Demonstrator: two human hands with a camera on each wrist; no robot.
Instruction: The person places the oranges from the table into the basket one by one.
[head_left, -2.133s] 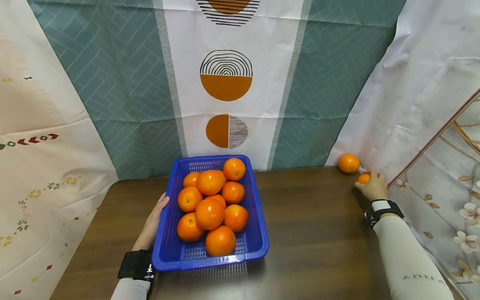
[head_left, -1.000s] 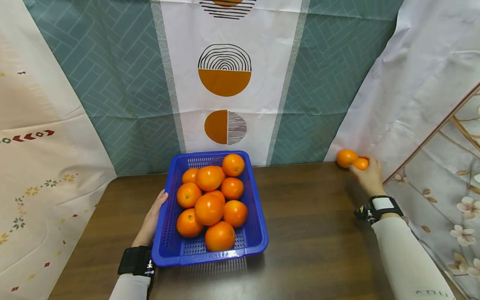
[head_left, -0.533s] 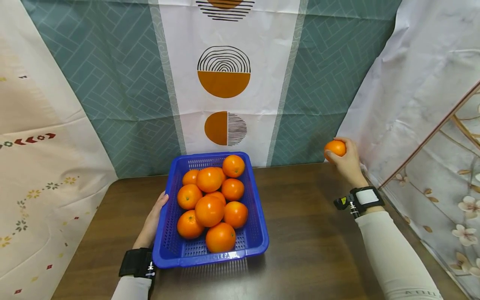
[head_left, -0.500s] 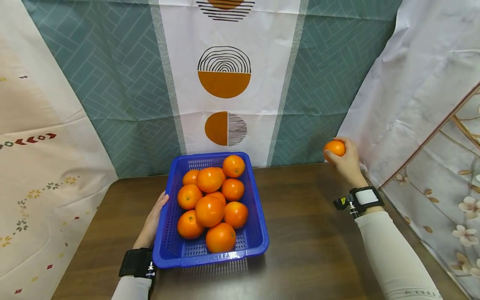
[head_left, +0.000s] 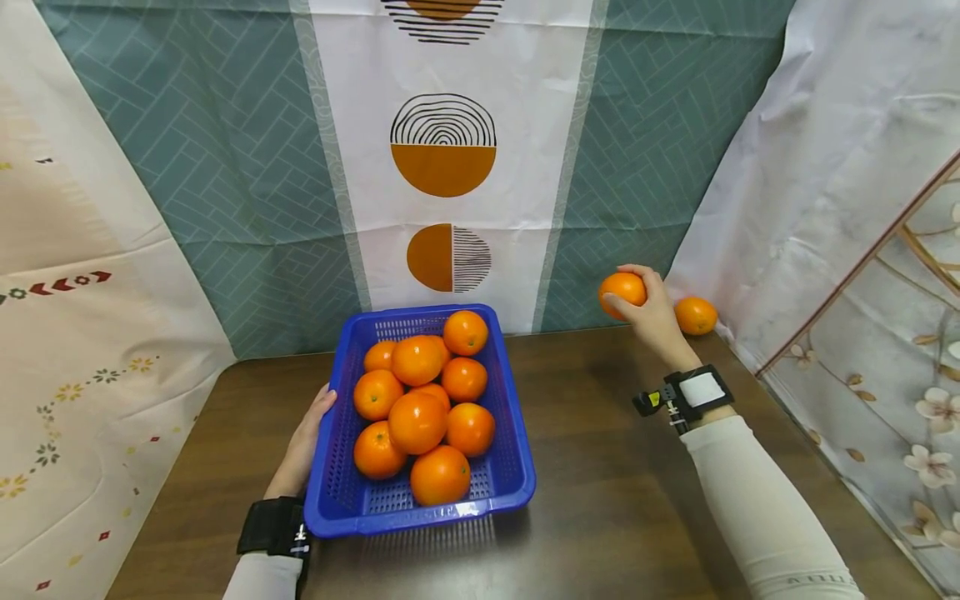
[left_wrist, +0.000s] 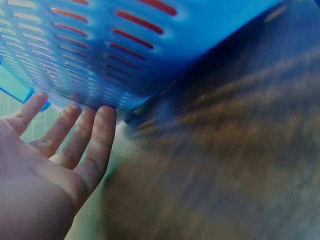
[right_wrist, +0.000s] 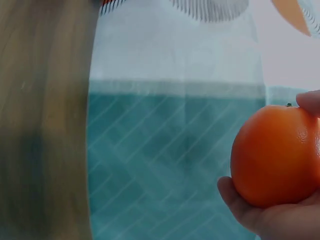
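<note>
My right hand [head_left: 655, 317] holds an orange [head_left: 621, 295] in front of the back curtain, above the table's far edge. In the right wrist view, the thumb and fingers curl round this orange [right_wrist: 276, 156]. A blue perforated basket [head_left: 520, 442] stands on the table, heaped with several oranges [head_left: 417, 422]. Against the basket's left side rests my left hand [head_left: 310, 429]. The left wrist view has its fairly straight fingers [left_wrist: 102, 132] touching the outer wall of the basket [left_wrist: 100, 55].
One loose orange [head_left: 696, 316] lies in the far right corner, by the white side curtain [head_left: 810, 167]. A patterned curtain [head_left: 450, 267] closes off the back of the brown table [head_left: 592, 467]. Cream cloth [head_left: 112, 375] hangs on the left.
My right hand has gripped the orange at the far right corner, lifted it and carried it left. The other orange stays in the corner. My left hand keeps its place at the basket.
</note>
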